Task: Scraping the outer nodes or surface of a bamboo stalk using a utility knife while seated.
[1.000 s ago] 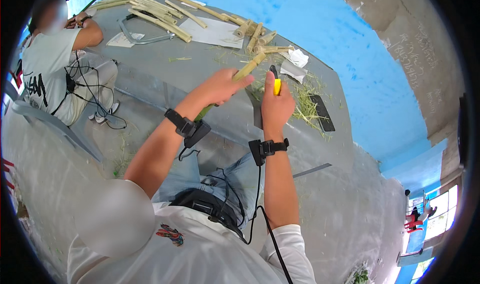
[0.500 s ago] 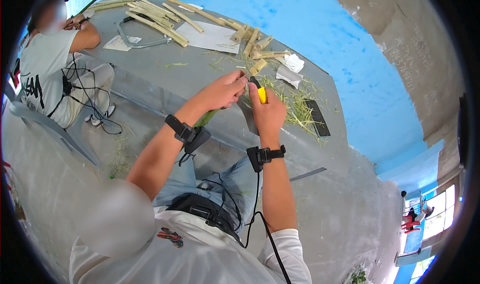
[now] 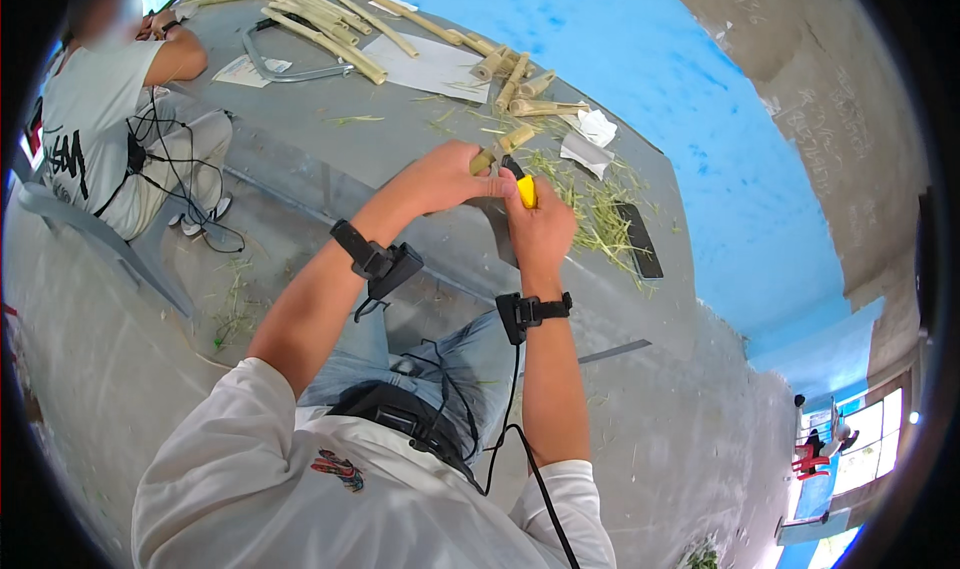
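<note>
Over the table's near edge, my left hand is closed around a bamboo piece. Only the piece's end shows past the fingers; the rest is hidden by the hand. My right hand grips a yellow and black utility knife, its black front end close to the bamboo and to my left thumb. The blade itself is too small to make out. Just beyond both hands, a short bamboo offcut lies on the grey table.
Bamboo shavings and a dark phone lie to the right. Farther back are crumpled white paper, bamboo tubes, a paper sheet, long bamboo sticks and a hacksaw frame. Another person sits at the left.
My left hand has turned: the green length that hung below it no longer shows, and the bamboo's end now points out toward the knife. My right hand keeps nearly the same place.
</note>
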A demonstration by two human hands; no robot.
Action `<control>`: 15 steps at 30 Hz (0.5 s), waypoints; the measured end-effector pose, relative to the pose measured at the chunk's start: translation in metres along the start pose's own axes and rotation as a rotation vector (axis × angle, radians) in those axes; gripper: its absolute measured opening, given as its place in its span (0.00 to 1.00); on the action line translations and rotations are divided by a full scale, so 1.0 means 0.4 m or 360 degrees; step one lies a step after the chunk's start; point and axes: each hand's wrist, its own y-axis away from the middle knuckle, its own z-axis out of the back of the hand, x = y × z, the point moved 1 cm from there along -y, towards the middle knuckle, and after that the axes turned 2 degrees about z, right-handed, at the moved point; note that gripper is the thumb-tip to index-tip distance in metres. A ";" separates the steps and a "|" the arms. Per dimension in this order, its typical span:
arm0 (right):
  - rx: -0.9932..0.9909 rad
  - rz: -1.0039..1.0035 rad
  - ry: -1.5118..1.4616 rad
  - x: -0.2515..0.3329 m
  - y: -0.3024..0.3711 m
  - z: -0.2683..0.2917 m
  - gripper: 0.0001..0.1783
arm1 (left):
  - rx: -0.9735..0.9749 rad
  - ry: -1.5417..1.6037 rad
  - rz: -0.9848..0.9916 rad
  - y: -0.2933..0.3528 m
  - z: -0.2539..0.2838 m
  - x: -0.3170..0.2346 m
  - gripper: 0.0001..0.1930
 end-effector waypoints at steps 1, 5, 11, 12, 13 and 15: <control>0.0006 0.0002 -0.0001 0.005 0.000 0.002 0.31 | -0.0002 0.0002 0.0005 0.006 0.006 -0.010 0.34; -0.0021 0.0028 0.0050 0.013 0.001 0.009 0.32 | -0.0130 -0.0213 -0.0040 0.016 0.005 -0.036 0.36; -0.0122 -0.0400 0.0041 0.013 -0.019 0.001 0.32 | -0.0423 -0.0154 0.0325 0.042 -0.017 -0.077 0.37; 0.0009 -0.0297 0.0200 0.019 -0.016 -0.001 0.32 | -0.0383 -0.0185 0.0266 0.044 -0.014 -0.077 0.38; 0.0009 -0.0294 0.0204 0.021 -0.016 0.002 0.32 | -0.0384 -0.0181 0.0264 0.041 -0.011 -0.074 0.38; -0.0188 -0.0405 -0.0029 0.023 -0.021 0.009 0.32 | -0.0268 -0.0168 0.0166 0.023 -0.008 -0.064 0.39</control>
